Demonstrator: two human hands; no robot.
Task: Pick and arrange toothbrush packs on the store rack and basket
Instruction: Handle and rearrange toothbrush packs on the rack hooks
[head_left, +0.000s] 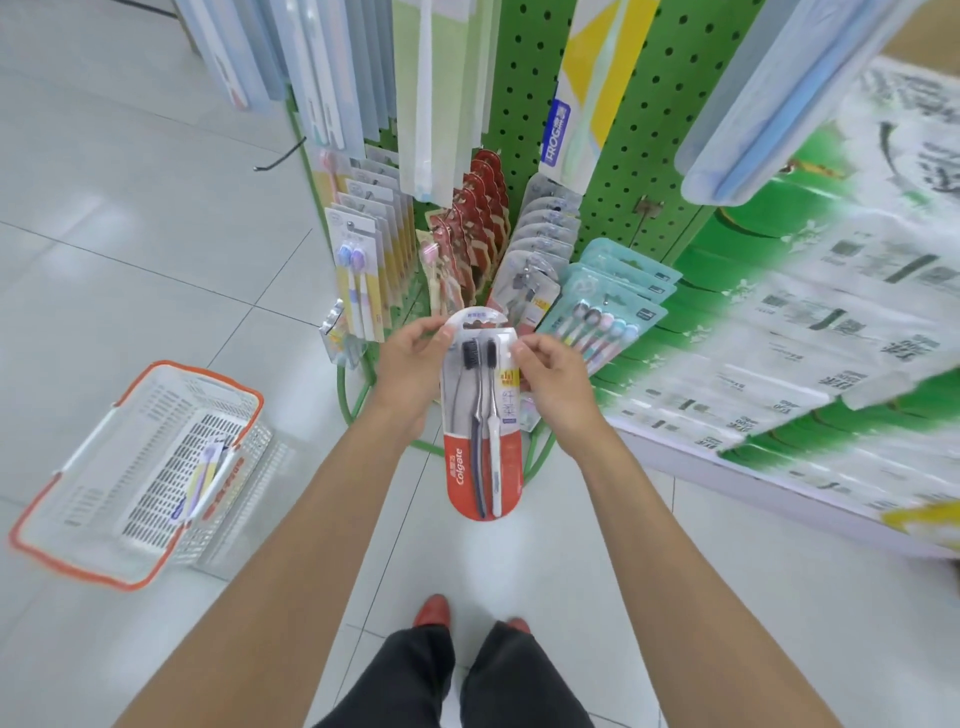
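I hold a red and clear Colgate toothbrush pack (480, 415) upright in front of the green pegboard rack (639, 171). It holds two brushes with dark heads. My left hand (410, 358) pinches the pack's upper left edge. My right hand (550, 374) pinches its upper right edge. The pack's top sits just below the rows of hanging packs (478, 234) on the rack's lower hooks. A white basket with an orange rim (135, 467) stands on the floor to the left, with a toothbrush pack (208, 478) lying inside it.
Long toothbrush packs (431, 93) hang from the upper hooks, close to my head. A low shelf of green and white boxed goods (805, 364) runs along the right. Pale tiled floor (130, 234) spreads to the left. My feet stand below the pack.
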